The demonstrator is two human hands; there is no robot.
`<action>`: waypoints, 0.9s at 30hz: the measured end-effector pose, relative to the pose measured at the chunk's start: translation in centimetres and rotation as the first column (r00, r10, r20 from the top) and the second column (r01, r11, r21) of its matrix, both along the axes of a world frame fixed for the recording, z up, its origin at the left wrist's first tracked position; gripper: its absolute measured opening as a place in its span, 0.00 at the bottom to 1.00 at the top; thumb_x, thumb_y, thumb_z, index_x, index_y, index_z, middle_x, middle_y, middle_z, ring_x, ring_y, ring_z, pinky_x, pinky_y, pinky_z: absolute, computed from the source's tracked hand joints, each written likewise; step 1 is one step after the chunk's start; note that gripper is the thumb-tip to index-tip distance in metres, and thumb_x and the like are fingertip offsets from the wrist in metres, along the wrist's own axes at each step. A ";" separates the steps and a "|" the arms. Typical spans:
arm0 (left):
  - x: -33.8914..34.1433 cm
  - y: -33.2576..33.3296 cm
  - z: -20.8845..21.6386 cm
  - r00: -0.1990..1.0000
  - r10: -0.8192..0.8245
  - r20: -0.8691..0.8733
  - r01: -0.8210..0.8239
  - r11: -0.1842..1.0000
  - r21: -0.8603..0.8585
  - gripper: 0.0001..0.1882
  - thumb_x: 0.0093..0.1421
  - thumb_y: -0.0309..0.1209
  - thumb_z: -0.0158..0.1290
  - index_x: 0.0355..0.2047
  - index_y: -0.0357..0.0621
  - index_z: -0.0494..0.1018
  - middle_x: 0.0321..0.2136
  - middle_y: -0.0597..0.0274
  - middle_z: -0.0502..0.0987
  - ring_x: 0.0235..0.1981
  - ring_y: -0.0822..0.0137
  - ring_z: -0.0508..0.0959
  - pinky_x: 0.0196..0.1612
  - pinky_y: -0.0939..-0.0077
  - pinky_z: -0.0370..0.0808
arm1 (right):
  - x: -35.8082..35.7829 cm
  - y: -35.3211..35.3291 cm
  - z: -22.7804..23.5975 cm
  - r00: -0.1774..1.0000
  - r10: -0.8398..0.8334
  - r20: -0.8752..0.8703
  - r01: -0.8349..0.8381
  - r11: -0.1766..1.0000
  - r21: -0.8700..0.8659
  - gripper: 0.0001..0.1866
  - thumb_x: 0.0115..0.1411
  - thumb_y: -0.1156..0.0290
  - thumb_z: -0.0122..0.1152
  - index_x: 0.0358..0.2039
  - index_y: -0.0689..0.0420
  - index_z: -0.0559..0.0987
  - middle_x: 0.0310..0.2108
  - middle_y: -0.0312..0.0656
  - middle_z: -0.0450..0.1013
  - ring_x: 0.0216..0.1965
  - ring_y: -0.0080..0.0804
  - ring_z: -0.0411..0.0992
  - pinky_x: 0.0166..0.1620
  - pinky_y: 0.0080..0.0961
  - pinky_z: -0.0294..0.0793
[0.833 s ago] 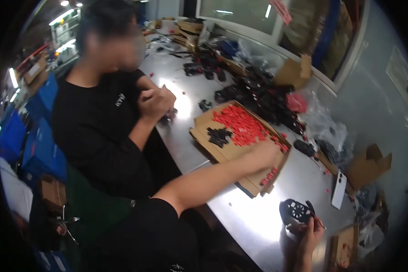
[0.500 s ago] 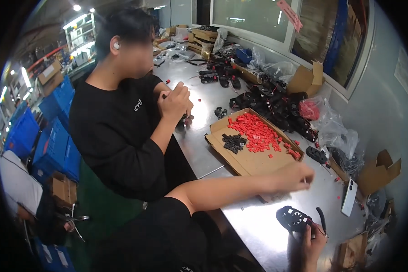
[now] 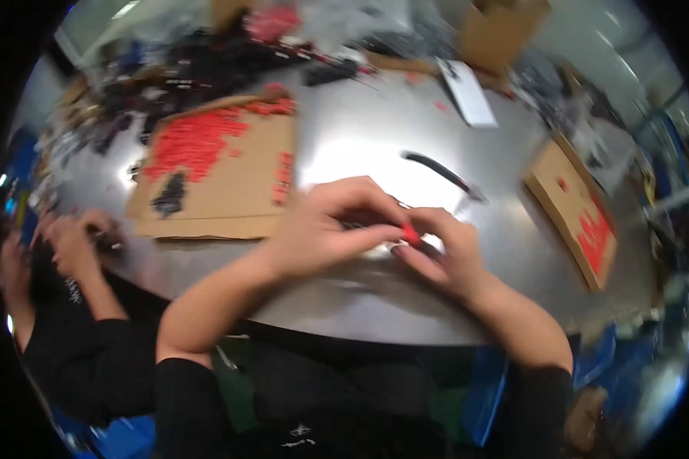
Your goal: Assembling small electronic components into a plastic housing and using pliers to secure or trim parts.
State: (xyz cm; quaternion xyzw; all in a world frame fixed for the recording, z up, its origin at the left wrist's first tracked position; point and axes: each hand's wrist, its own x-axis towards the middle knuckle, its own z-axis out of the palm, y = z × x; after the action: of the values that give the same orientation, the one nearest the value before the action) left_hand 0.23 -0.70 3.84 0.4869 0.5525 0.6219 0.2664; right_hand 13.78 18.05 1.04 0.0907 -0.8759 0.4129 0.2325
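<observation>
From here I see the left hand (image 3: 321, 229) and right hand (image 3: 452, 249) pinching a red piece (image 3: 410, 232); a tray (image 3: 237, 199) of red bits (image 3: 191, 145) lies at their ten o'clock, a tool (image 3: 438, 167) and phone (image 3: 468, 96) at one, a box (image 3: 555, 203) at three

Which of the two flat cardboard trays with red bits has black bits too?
The left tray: a small black pile sits in it beside the red bits. The right tray shows red bits but no black ones.
</observation>
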 end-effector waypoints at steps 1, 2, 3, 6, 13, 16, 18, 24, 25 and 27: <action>-0.1 0.7 0.0 1.000 0.001 0.019 0.000 0.999 -0.036 0.07 0.63 0.19 0.61 0.41 0.36 0.79 0.41 0.58 0.81 0.44 0.68 0.83 0.51 0.73 0.81 | 0.0 0.8 -0.4 0.998 -0.006 -0.056 0.006 1.000 0.007 0.21 0.53 0.72 0.77 0.46 0.62 0.80 0.34 0.45 0.81 0.34 0.37 0.83 0.37 0.27 0.81; -0.4 1.3 -0.4 0.999 -0.034 0.033 0.034 0.999 0.000 0.07 0.63 0.19 0.61 0.41 0.36 0.79 0.40 0.59 0.80 0.45 0.69 0.82 0.52 0.73 0.80 | 0.2 1.2 -0.4 0.998 -0.020 -0.052 0.020 1.000 -0.003 0.18 0.54 0.74 0.76 0.44 0.62 0.80 0.33 0.45 0.81 0.33 0.36 0.83 0.37 0.26 0.81; -0.6 1.6 -0.7 0.998 -0.048 0.038 0.047 0.999 0.025 0.06 0.63 0.19 0.61 0.41 0.35 0.79 0.40 0.60 0.80 0.45 0.70 0.82 0.53 0.73 0.80 | 0.3 1.4 -0.5 0.998 -0.015 -0.057 0.013 1.000 -0.022 0.15 0.55 0.75 0.75 0.43 0.62 0.81 0.32 0.45 0.81 0.32 0.36 0.83 0.36 0.26 0.81; -1.0 2.1 -1.4 0.998 0.046 0.039 -0.045 0.999 -0.029 0.04 0.66 0.21 0.58 0.41 0.36 0.79 0.42 0.60 0.79 0.43 0.72 0.80 0.48 0.76 0.78 | 0.7 1.7 -0.5 0.996 -0.040 -0.077 0.037 0.999 -0.037 0.13 0.57 0.75 0.74 0.42 0.63 0.81 0.32 0.45 0.81 0.31 0.33 0.83 0.35 0.25 0.80; -0.6 2.6 -3.1 0.561 0.083 -0.824 -0.308 0.944 -0.115 0.29 0.51 0.37 0.70 0.53 0.42 0.77 0.45 0.55 0.78 0.47 0.51 0.75 0.52 0.60 0.74 | 1.1 1.8 -1.0 0.999 -0.010 0.035 0.016 0.982 -0.189 0.08 0.67 0.73 0.63 0.43 0.63 0.77 0.31 0.40 0.80 0.28 0.22 0.77 0.33 0.21 0.75; -0.3 2.4 -2.1 0.609 0.142 -0.780 -0.328 0.941 -0.084 0.29 0.52 0.36 0.69 0.53 0.41 0.76 0.44 0.54 0.79 0.46 0.51 0.77 0.51 0.61 0.75 | 1.3 2.2 -1.4 0.995 0.070 0.077 -0.030 0.899 -0.437 0.07 0.70 0.72 0.55 0.43 0.62 0.73 0.29 0.38 0.77 0.25 0.19 0.72 0.31 0.18 0.71; -0.9 2.5 -1.8 0.737 0.260 -0.624 -0.354 0.935 -0.028 0.27 0.56 0.34 0.68 0.55 0.40 0.75 0.46 0.53 0.81 0.47 0.56 0.79 0.52 0.65 0.75 | 1.2 2.1 -1.2 0.999 0.039 -0.001 -0.036 0.913 -0.406 0.06 0.70 0.72 0.52 0.43 0.61 0.71 0.28 0.36 0.76 0.24 0.19 0.68 0.30 0.18 0.69; -1.0 2.2 -1.8 0.733 0.014 0.680 0.118 0.982 -0.147 0.34 0.76 0.53 0.33 0.64 0.34 0.65 0.44 0.49 0.80 0.36 0.61 0.83 0.42 0.68 0.82 | 1.0 1.9 -1.2 0.999 0.009 -0.036 -0.016 0.974 -0.225 0.08 0.66 0.74 0.59 0.43 0.63 0.75 0.29 0.37 0.76 0.27 0.20 0.75 0.33 0.20 0.75; -1.1 2.3 -1.9 0.732 0.012 0.681 0.123 0.981 -0.150 0.34 0.76 0.53 0.33 0.64 0.34 0.65 0.44 0.49 0.80 0.36 0.61 0.83 0.42 0.68 0.82 | 0.8 1.8 -1.2 1.000 0.009 -0.017 -0.012 0.977 -0.214 0.09 0.65 0.75 0.61 0.43 0.63 0.76 0.29 0.38 0.77 0.27 0.21 0.76 0.33 0.21 0.75; -1.0 2.1 -2.0 0.606 -0.086 0.790 0.235 0.969 -0.074 0.34 0.76 0.52 0.33 0.64 0.34 0.65 0.41 0.50 0.80 0.35 0.61 0.83 0.41 0.69 0.83 | 0.9 1.5 -1.1 1.000 0.009 0.010 -0.007 0.977 -0.211 0.09 0.63 0.75 0.63 0.43 0.64 0.76 0.29 0.38 0.77 0.27 0.21 0.77 0.33 0.21 0.76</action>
State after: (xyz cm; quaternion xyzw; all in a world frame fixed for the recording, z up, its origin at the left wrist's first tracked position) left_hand -0.77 1.38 1.86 0.1912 0.3864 0.6952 0.5752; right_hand 14.72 19.60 -0.03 0.0666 -0.8279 0.5051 0.2346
